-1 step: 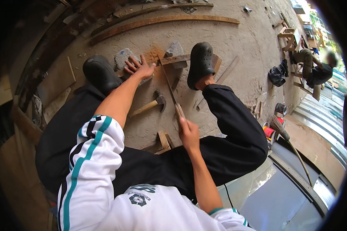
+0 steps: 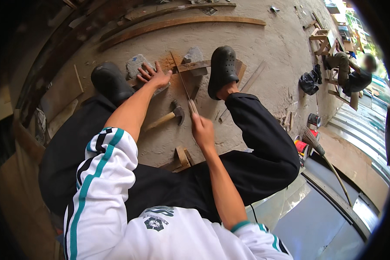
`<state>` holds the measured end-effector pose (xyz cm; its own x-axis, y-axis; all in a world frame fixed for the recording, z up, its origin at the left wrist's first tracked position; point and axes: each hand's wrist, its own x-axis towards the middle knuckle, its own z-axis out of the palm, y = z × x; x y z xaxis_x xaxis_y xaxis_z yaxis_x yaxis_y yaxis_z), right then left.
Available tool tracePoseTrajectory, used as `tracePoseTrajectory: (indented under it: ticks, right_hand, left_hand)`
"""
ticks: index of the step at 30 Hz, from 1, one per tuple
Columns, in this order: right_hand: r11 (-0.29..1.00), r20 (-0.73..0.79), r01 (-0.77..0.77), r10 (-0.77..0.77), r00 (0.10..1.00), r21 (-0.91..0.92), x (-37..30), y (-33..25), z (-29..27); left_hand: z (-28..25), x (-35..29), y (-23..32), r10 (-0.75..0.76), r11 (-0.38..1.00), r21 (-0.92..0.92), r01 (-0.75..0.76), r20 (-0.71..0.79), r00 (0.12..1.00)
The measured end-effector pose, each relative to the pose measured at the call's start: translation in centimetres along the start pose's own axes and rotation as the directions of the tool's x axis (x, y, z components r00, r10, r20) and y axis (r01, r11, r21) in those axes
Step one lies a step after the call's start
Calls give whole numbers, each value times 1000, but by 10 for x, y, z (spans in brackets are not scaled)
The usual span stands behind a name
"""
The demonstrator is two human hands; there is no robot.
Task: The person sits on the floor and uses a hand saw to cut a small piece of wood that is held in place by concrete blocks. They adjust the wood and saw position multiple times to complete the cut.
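My right hand (image 2: 203, 130) is closed around the handle of a handsaw (image 2: 182, 78). Its narrow blade points away from me and crosses a strip of wood (image 2: 199, 65) lying between my feet. To the left of the blade, my left hand (image 2: 155, 79) presses down on the wood with its fingers spread. A grey stone block (image 2: 138, 63) sits beside that hand, and a second grey block (image 2: 192, 55) lies under the strip to the right of the saw. My right clog (image 2: 223, 71) rests on the strip's right part. Orange sawdust (image 2: 169, 61) lies around the cut.
A claw hammer (image 2: 165, 120) lies between my legs, near joined wood pieces (image 2: 183, 157). Long wooden strips (image 2: 182, 25) lie farther off. To the right are a broom (image 2: 314, 143), paint cans (image 2: 302, 148), a black bag (image 2: 310, 82) and a seated person (image 2: 355, 78).
My right hand has pushed the saw forward and slightly left, so its blade reaches farther past the wood. The left hand stays on the wood.
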<state>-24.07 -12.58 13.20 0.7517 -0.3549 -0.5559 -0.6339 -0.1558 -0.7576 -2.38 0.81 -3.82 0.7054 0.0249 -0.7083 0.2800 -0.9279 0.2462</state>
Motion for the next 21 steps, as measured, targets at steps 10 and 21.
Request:
tracePoseTrajectory:
  ticks: [10, 21]
  right_hand:
    - [994, 53, -74, 78, 996, -74, -54, -9, -25]
    - [996, 86, -42, 49, 995, -81, -40, -22, -25]
  left_hand:
    - [-6, 3, -5, -8, 1000, 20, 8, 28, 1000]
    - [-14, -10, -7, -25, 1000, 16, 24, 77, 997]
